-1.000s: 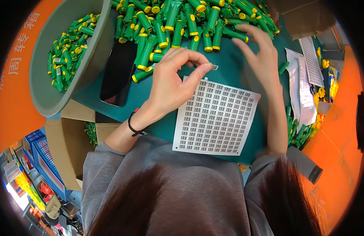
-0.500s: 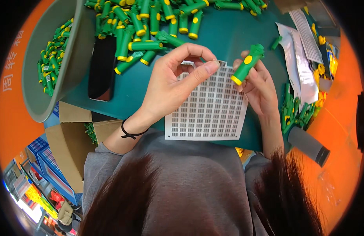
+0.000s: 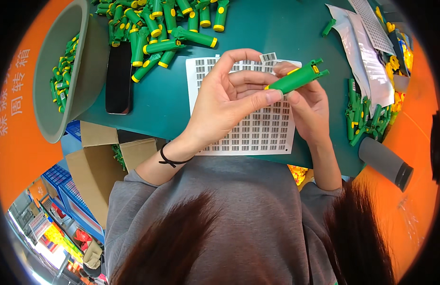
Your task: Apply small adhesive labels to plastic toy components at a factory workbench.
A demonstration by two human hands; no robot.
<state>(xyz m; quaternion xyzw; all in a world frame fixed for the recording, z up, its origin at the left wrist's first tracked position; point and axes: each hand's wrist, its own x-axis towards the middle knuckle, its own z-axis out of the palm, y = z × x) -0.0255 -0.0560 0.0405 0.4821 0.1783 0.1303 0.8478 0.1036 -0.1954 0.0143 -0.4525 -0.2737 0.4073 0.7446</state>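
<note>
A green plastic tube with a yellow end (image 3: pixel 299 80) lies across the fingers of my right hand (image 3: pixel 311 111), which grips it over the sheet. Its forked end points up and right. At the index fingertip of my left hand (image 3: pixel 217 102) clings a small white barcode sticker (image 3: pixel 268 58), just above the tube. My left thumb touches the tube's yellow end, and the other left fingers curl behind it. Beneath both hands lies a white sheet of barcode stickers (image 3: pixel 243 137), partly covered by them.
Many similar green tubes (image 3: pixel 153 46) are heaped at the far left of the green table. A grey bin (image 3: pixel 84 95) of tubes and a black phone (image 3: pixel 119 83) stand left. Stickered tubes (image 3: pixel 360 118), silvery packets (image 3: pixel 367 71) and a grey cylinder (image 3: pixel 384 161) are at right.
My hands have come together. The tube has turned from upright-leaning to a flatter slant, and my left thumb has moved onto its yellow end. The sticker now shows clearly at my left fingertip.
</note>
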